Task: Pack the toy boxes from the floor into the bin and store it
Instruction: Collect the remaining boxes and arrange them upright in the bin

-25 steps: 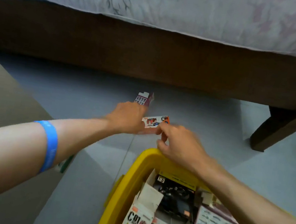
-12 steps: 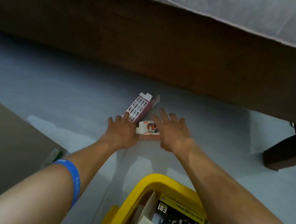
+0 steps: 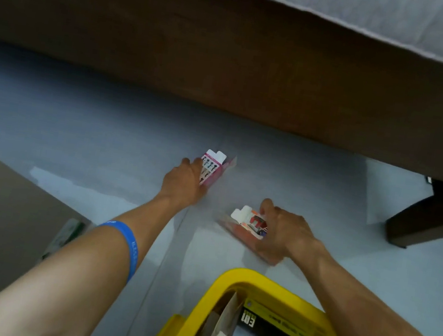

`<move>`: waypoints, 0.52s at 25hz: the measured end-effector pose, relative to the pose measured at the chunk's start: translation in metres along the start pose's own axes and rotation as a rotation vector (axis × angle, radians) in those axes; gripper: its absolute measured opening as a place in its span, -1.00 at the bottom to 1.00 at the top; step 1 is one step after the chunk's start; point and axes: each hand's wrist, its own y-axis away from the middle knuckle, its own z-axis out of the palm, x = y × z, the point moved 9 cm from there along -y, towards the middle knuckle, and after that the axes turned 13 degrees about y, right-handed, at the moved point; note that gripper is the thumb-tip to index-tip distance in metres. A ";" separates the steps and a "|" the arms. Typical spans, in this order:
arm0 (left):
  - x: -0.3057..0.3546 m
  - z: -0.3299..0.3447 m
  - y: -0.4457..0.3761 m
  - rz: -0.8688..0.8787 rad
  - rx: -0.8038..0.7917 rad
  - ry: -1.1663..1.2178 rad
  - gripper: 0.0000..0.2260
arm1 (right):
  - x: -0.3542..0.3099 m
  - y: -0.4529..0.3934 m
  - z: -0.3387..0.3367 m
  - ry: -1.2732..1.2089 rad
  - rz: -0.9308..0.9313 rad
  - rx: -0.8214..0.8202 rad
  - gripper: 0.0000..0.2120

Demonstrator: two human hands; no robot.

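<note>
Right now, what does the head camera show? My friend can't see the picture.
Two hands reach to the grey floor by a bed: the left hand grips a pink toy box and the right hand holds a red-and-white toy box. A yellow bin of boxes sits nearest the camera.

A pink toy box (image 3: 210, 170) with its white end flap open lay flat on the floor. A red-and-white toy box (image 3: 249, 225) lay apart, nearer the yellow bin (image 3: 221, 288), which already held boxes.
</note>
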 end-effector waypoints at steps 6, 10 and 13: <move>0.048 -0.026 0.024 -0.044 -0.222 0.043 -0.33 | 0.059 0.054 -0.009 -0.700 0.131 -0.007 -0.51; 0.101 -0.083 0.072 0.031 -0.379 0.366 -0.57 | 0.087 0.094 -0.012 -1.030 0.205 0.161 -0.61; 0.137 -0.108 0.128 0.133 -0.503 0.475 -0.54 | 0.111 0.119 -0.013 -1.190 0.290 0.255 -0.68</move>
